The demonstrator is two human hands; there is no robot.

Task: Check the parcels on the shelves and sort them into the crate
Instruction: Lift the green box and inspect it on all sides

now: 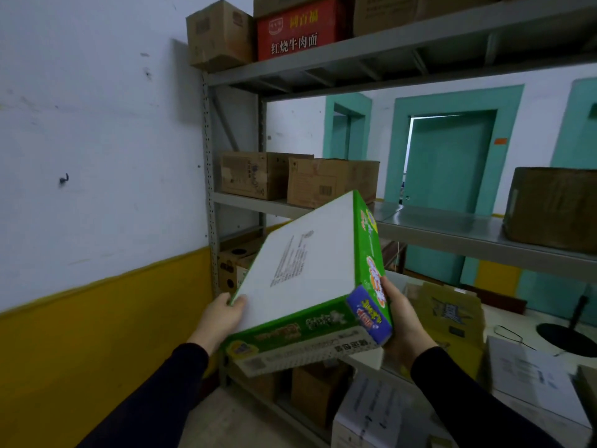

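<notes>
You're facing the grey shelves [420, 50], brown cartons [329, 182] on the middle level. A green-edged parcel [307, 270] is tilted in front of you, white face up. Your left hand [223, 315] grips its lower-left corner; your right hand [400, 321] clasps the right end.

White wall [97, 124] with yellow base band, grey metal shelving [420, 43], teal doors [449, 163].

box [303, 266]: green/white, blue corner | carton [298, 30]: red | wall [97, 324]: white/yellow
</notes>
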